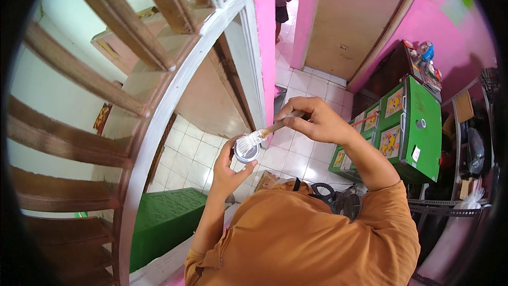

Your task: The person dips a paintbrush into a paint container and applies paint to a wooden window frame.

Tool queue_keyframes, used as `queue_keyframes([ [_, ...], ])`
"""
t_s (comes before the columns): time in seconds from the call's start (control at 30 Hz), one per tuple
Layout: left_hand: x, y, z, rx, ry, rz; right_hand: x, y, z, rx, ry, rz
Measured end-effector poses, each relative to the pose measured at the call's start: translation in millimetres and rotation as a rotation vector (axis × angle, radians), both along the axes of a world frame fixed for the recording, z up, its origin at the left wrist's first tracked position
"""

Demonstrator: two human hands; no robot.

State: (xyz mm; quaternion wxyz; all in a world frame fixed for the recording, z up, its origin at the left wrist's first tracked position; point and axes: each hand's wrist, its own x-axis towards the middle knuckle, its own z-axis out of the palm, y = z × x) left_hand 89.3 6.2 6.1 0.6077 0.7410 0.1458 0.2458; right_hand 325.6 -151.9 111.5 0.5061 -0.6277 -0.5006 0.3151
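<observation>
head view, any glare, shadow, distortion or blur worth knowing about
Head view: fisheye distortion, with the white frame curving and black filling the corners; head view: bright glare patches on the floor tiles; head view: a soft shadow on the pink wall at right; head view: brush and cup look reasonably sharp.
</observation>
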Motion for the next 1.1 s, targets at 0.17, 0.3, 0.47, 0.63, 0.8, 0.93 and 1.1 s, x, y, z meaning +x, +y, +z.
queue_keyframes([
  [0.17, 3.7, 0.1, 0.2, -0.042, 0.014, -0.026, 4.5, -7.5, -9.2, -0.041, 0.071, -0.035],
  [0.3, 7.3, 0.4, 2.8, -0.043, 0.002, -0.043, 8.7, -11.5, -19.8, -0.033, 0.095, -0.031],
  [0.47, 7.4, -0.2, 3.8, -0.044, -0.006, -0.031, 7.7, -16.1, -31.4, 0.015, 0.151, -0.053],
  [0.63, 11.4, -1.3, 8.2, -0.066, -0.032, -0.031, 7.4, -19.3, -28.4, -0.017, 0.200, -0.053],
  [0.8, 9.9, -1.1, 5.6, -0.053, -0.042, -0.004, 2.7, -21.7, -27.3, -0.063, 0.338, -0.065],
  [0.93, 10.8, 0.0, 5.0, -0.053, -0.046, -0.009, 0.9, -23.8, -34.5, -0.062, 0.434, -0.064],
  [1.1, 12.7, 0.7, 7.9, -0.048, -0.041, -0.002, -2.5, -23.2, -41.0, -0.029, 0.566, -0.081],
])
